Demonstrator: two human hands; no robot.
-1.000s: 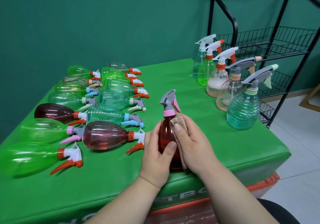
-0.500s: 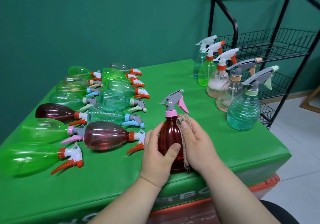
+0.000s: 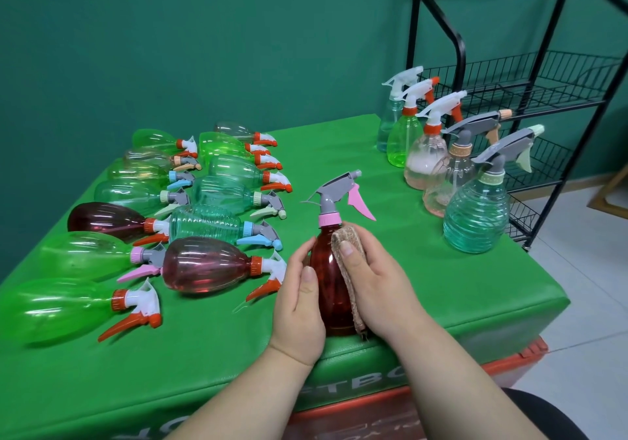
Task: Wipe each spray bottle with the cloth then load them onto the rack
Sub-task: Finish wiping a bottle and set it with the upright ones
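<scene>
Wiping step: the left hand (image 3: pixel 299 307) is clasping the upright dark-red translucent plastic spray bottle (image 3: pixel 328 290) while the right hand (image 3: pixel 377 286) is clamping the brown woven cloth (image 3: pixel 348 247) against it (loading onto the black wire rack (image 3: pixel 509 96) is likely coming next).

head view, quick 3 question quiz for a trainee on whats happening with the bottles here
1. True or false: the red bottle is upright, with the left hand wrapped round its side.
2. Which hand holds the cloth against that bottle? A) left hand B) right hand C) neither
3. Fill in: ___ upright bottles stand grouped on the table next to the rack.

Key: 1 true; 2 B; 3 five
</scene>
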